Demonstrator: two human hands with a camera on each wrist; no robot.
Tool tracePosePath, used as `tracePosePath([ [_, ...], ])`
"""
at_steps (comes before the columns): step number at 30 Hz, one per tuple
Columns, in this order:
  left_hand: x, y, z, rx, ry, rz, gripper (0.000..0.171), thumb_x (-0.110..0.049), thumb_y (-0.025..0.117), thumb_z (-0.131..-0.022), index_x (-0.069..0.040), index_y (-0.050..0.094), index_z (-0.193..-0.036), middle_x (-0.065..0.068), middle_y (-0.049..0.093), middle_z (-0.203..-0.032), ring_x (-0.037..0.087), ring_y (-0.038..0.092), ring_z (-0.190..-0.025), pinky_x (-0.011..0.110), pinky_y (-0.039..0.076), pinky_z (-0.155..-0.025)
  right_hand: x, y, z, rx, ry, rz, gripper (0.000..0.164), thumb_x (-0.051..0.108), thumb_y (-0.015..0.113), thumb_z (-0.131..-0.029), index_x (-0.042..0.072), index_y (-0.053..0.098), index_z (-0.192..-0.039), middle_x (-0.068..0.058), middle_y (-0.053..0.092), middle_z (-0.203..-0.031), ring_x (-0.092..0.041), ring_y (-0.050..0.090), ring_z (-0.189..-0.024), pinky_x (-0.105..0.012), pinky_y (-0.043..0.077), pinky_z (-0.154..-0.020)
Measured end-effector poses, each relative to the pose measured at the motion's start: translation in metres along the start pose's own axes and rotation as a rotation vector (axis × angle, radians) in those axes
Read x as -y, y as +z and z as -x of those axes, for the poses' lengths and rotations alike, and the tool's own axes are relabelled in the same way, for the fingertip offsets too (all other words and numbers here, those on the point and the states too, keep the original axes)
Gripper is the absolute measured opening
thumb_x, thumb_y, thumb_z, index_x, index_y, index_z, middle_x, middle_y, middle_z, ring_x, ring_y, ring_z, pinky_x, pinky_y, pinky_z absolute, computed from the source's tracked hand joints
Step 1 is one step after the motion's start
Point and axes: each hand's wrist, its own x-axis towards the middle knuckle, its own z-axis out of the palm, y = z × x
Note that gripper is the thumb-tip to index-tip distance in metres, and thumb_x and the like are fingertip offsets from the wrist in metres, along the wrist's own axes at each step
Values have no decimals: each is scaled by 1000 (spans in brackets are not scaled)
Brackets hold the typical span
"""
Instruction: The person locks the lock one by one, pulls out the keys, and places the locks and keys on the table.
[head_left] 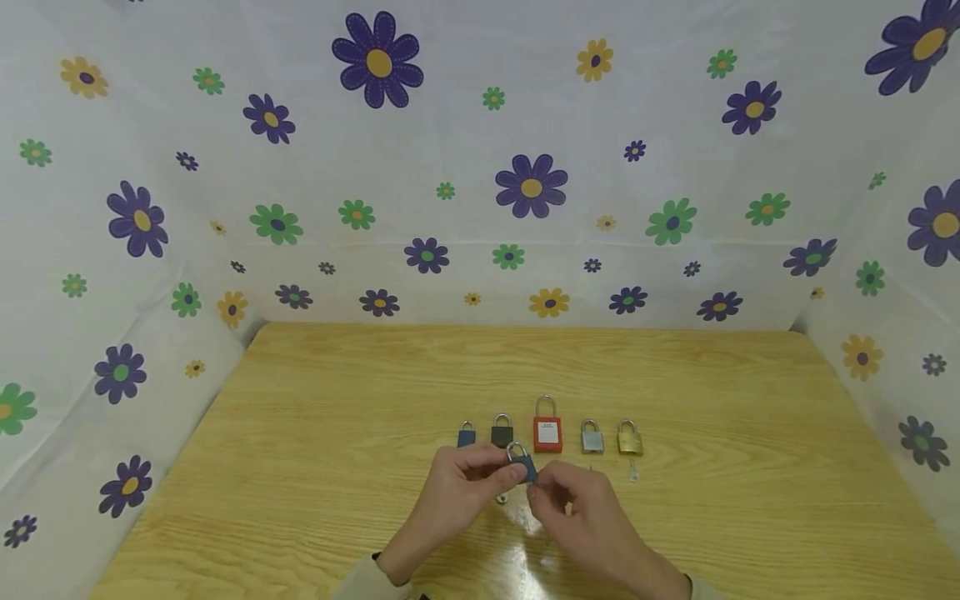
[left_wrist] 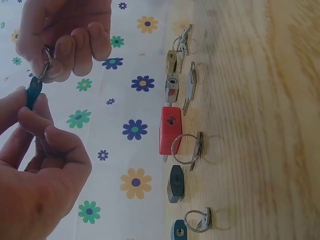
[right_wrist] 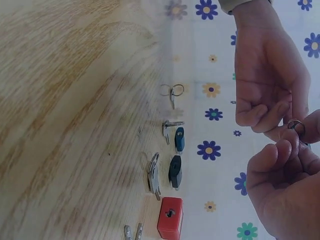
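Note:
In the head view my left hand point(head_left: 461, 492) pinches a small blue padlock point(head_left: 525, 468) between thumb and fingers, its silver shackle upward. My right hand point(head_left: 588, 510) is at the padlock's lower end. The left wrist view shows its fingertips pinching a key on a metal ring point(left_wrist: 48, 60) against the underside of the padlock point(left_wrist: 33, 94). The fingers cover most of the key, so how deep it sits cannot be told. Behind the hands stand another blue padlock point(head_left: 467, 435), a black padlock point(head_left: 502, 433) and a red padlock point(head_left: 547, 435).
To the right of the red one stand a silver padlock point(head_left: 592, 440) and a brass padlock point(head_left: 630, 440). Keys lie before the row, one point(head_left: 633, 472) near the brass lock, another with a ring point(left_wrist: 202, 220) near the standing blue one. Flowered cloth point(head_left: 450, 150) encloses the wooden table point(head_left: 337, 417).

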Motion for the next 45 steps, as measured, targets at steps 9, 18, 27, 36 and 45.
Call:
tracePosePath([
  [9, 0, 3, 0, -17, -4, 25, 15, -10, 70, -90, 2, 76, -85, 20, 68, -77, 8, 55, -66, 15, 47, -55, 7, -1, -2, -22, 35, 18, 29, -16, 61, -77, 13, 61, -73, 1, 55, -57, -3, 45, -53, -21, 41, -41],
  [18, 0, 7, 0, -51, 55, 39, 12, -4, 69, -90, 6, 75, -85, 24, 66, -74, 7, 53, -66, 14, 46, -56, 13, -2, -3, -53, 95, 30, 31, -17, 58, -72, 14, 58, -69, 3, 50, -56, -3, 42, -52, -18, 37, -43],
  [27, -10, -6, -4, -114, -22, 13, 13, -10, 70, -90, 1, 76, -92, 21, 72, -86, 11, 62, -72, 17, 53, -62, 13, -2, -1, -66, 158, 19, 30, -16, 61, -71, 13, 66, -68, 3, 50, -53, -2, 41, -50, -18, 38, -44],
  [36, 1, -49, 2, -160, -135, -120, 22, -16, 71, -89, 3, 76, -101, 20, 75, -96, 19, 71, -82, 21, 58, -70, 3, 1, 1, -51, 247, 63, 15, 3, 74, -82, 16, 78, -75, 7, 61, -65, -4, 49, -56, -20, 46, -49],
  [45, 11, -94, 22, -236, -288, -302, 29, -30, 74, -86, -5, 77, -99, 12, 77, -96, 20, 70, -85, 23, 58, -68, 0, 11, -11, 17, 348, 117, 8, 6, 73, -81, 11, 75, -77, 6, 70, -68, -5, 59, -61, -24, 54, -55],
])
